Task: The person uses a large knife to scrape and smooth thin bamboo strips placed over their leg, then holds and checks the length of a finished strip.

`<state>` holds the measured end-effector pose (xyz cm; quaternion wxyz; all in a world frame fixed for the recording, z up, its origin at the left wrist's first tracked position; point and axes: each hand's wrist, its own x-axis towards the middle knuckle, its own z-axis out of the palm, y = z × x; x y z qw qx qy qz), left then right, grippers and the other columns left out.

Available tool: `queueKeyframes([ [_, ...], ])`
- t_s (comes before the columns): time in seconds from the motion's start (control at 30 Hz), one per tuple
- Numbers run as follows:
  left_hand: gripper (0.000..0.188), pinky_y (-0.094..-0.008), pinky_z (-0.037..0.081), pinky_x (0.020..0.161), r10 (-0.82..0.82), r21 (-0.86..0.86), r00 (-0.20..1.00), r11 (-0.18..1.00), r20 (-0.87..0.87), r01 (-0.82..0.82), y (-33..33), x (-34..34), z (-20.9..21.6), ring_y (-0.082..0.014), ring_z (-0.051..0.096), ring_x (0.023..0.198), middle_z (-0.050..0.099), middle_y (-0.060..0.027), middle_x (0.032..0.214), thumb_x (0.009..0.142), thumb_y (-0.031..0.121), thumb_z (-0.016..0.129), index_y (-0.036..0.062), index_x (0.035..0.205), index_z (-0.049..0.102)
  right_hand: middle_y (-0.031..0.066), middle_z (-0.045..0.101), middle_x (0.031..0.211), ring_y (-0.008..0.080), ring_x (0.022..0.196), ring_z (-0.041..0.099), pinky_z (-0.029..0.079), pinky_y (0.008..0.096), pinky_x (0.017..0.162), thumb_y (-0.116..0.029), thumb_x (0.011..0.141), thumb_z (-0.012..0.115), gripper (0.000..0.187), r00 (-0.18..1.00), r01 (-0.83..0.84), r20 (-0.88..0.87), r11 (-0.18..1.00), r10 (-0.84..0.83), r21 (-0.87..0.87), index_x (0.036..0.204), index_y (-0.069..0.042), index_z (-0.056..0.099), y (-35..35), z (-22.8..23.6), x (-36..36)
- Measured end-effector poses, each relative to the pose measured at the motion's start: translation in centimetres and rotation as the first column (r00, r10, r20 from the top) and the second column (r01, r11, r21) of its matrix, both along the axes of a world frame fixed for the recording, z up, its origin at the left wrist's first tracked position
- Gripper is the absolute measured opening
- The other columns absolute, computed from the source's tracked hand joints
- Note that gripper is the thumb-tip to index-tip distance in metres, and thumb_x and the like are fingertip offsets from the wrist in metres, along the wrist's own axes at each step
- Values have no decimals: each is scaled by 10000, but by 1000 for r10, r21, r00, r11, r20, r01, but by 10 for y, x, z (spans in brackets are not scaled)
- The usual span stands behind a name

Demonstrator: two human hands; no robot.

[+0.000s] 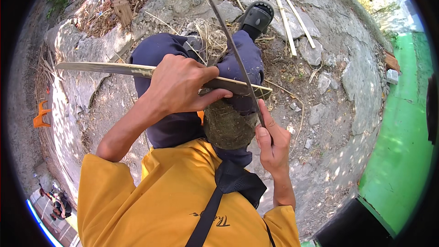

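My left hand [180, 84] grips a long split bamboo strip [105, 68] that lies crosswise over my knees, reaching from the far left to just past my right thigh. My right hand [270, 144] is closed on the handle of a long thin curved blade [233, 50], whose edge crosses the strip's right end and points away toward the top. A worn greenish-brown pad [226, 126] rests on my lap under the strip. I sit in dark blue trousers and a yellow shirt, with one foot in a dark sandal [257, 16].
Broken concrete slabs [329, 64] and dirt surround me. Two pale bamboo slats [286, 11] lie at the top right, dry shavings [208, 32] by my knees, a wood stump [122, 10] at the top left. A green surface [402, 146] runs along the right; an orange object [41, 114] sits far left.
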<state>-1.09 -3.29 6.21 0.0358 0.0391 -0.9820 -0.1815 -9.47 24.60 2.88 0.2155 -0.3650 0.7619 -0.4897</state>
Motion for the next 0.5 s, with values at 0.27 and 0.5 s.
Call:
queueKeyframes([
  [0.27, 416, -438, 460, 553, -25, 56, 999, 998, -38, 27, 3, -4, 5, -330, 644, 634, 641, -72, 712, 875, 492, 798, 94, 873, 678, 65, 581, 754, 84, 581, 507, 439, 246, 518, -312, 1118, 403, 587, 908, 102, 418, 986, -38, -130, 1608, 12, 400, 20, -10, 7],
  [0.5, 331, -407, 497, 590, -111, 92, 961, 986, -255, 138, 1, -9, -4, -290, 664, 684, 665, -31, 817, 855, 373, 842, 114, 954, 661, 70, 571, 769, 85, 576, 495, 441, 243, 527, -314, 1120, 394, 595, 893, 32, 449, 995, 13, -92, 1616, 14, 371, 23, -19, 8],
])
